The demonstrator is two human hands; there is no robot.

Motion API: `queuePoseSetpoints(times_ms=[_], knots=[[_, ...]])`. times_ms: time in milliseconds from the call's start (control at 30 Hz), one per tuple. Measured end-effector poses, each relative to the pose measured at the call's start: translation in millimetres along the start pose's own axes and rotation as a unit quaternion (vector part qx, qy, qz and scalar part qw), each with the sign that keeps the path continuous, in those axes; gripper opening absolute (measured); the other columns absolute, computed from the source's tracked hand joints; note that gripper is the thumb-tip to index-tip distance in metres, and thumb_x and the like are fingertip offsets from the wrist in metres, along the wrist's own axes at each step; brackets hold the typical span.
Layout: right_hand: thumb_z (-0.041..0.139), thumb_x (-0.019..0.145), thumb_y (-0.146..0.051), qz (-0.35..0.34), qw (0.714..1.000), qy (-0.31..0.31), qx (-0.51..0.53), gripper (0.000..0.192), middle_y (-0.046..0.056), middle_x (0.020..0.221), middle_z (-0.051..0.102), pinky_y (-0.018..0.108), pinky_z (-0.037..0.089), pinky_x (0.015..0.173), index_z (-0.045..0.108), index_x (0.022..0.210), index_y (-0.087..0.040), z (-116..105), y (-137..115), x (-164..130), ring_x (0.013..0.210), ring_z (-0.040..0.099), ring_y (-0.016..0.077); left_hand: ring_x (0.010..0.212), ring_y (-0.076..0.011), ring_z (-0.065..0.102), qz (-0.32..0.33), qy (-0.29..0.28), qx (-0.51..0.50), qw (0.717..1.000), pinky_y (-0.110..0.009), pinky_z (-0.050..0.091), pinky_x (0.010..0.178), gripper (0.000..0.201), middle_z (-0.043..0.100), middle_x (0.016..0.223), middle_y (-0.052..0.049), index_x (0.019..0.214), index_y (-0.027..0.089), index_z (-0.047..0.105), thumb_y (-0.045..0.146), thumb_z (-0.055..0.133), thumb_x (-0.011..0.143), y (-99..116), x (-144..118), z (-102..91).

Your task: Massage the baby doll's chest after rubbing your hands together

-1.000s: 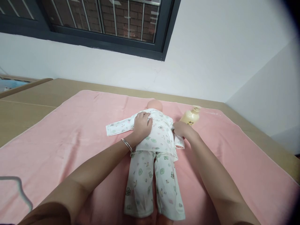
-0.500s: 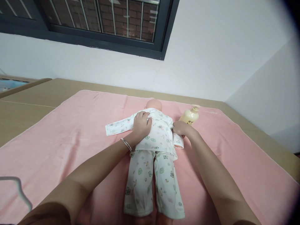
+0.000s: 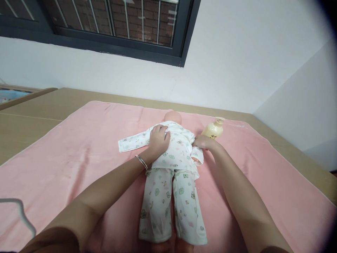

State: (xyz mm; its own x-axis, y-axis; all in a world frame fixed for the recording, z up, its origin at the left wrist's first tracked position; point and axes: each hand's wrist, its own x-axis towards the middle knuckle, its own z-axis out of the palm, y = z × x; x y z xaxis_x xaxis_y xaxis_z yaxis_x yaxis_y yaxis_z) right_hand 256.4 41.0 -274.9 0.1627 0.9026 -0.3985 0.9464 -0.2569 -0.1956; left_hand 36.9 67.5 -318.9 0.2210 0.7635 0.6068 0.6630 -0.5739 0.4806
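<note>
A baby doll [image 3: 174, 117] lies on a pink towel [image 3: 79, 147], head away from me, dressed in a white printed top [image 3: 179, 147] and matching trousers [image 3: 171, 207]. My left hand [image 3: 158, 140], with a bracelet on its wrist, rests on the doll's left shoulder, fingers curled into the top's fabric. One empty sleeve [image 3: 133, 141] lies flat to the left. My right hand [image 3: 202, 142] pinches the top's right sleeve at the doll's right side, where a bit of the doll's hand [image 3: 197, 160] shows in the cuff.
A cream pump bottle [image 3: 213, 129] lies just beyond my right hand. The towel covers a tan surface [image 3: 34, 112] against a white wall under a dark-framed window [image 3: 118, 28]. A white hanger [image 3: 18, 211] shows at the lower left.
My right hand has drawn the right sleeve in toward the doll's body, bunching it so the doll's hand shows in the cuff. My left hand has stayed on the shoulder.
</note>
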Motion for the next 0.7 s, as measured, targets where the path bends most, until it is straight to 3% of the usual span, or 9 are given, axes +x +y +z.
queuePoseSetpoints(times_ms=[167,700], knots=[[0.059,0.074,-0.023,0.009,1.000,-0.021,0.020,0.011,0.000,0.051,0.050,0.024,0.031,0.045,0.058,0.066,-0.015,-3.5,-1.3,-3.4,0.043,0.043,0.0120,0.107,-0.0244,0.053,-0.003,-0.005,-0.004,1.000,-0.040,0.042,0.098,0.029,0.061,0.108,-0.010,0.113,0.016,0.060,0.024,0.044,0.090,1.1,-0.3,-1.3],[0.057,0.070,-0.020,0.042,0.987,0.007,0.154,0.007,0.001,0.054,0.049,0.024,0.028,0.042,0.057,0.067,-0.014,-5.4,3.3,-4.4,0.045,0.043,0.0116,0.107,-0.0247,0.053,-0.006,-0.003,-0.008,1.000,-0.041,0.043,0.097,0.029,0.062,0.108,-0.010,0.112,0.016,0.060,0.024,0.044,0.090,-0.8,0.3,-1.2]])
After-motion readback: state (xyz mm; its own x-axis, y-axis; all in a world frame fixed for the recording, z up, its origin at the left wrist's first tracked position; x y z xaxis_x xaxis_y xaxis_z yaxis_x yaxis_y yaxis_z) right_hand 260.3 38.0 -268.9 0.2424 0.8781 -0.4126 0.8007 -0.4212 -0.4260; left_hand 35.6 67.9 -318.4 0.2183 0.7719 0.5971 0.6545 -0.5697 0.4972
